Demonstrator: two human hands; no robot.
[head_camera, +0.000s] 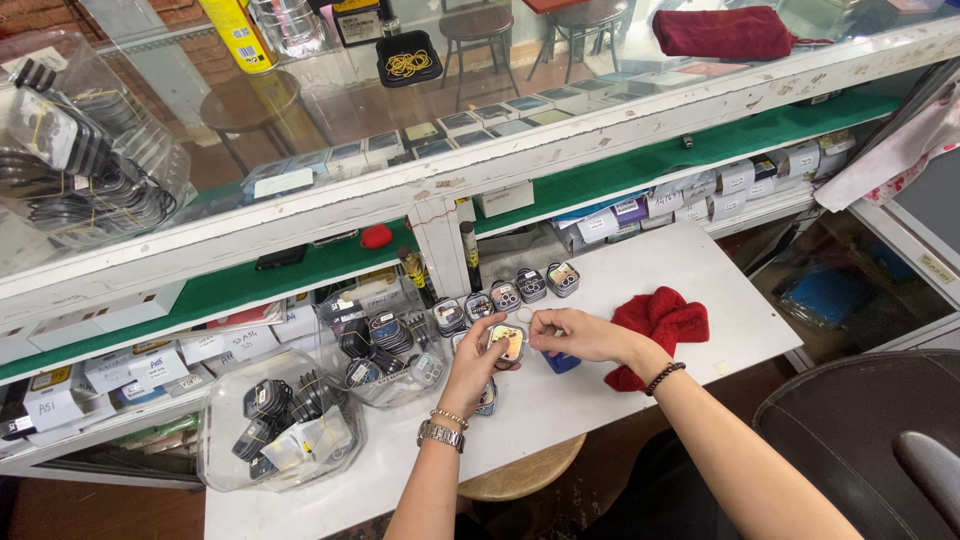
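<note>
The left hand (478, 365) pinches a small clear lens-protector case (508, 342) above the white table (700, 280); the right hand (580, 335) presses its fingertips together at the case's right edge — a blue object (562, 362) lies just beneath. A row of similar cases (505, 295) sits beyond; a red cloth (660, 325) lies beside the right wrist — clear plastic tubs (290, 425) stand to the left.

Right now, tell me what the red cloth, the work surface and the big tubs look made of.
Red cloth: soft terry-like fabric, fuzzy and crumpled. Work surface: smooth white laminate or painted board, matte. Tubs: clear, glossy plastic; contents show through the walls.
</note>
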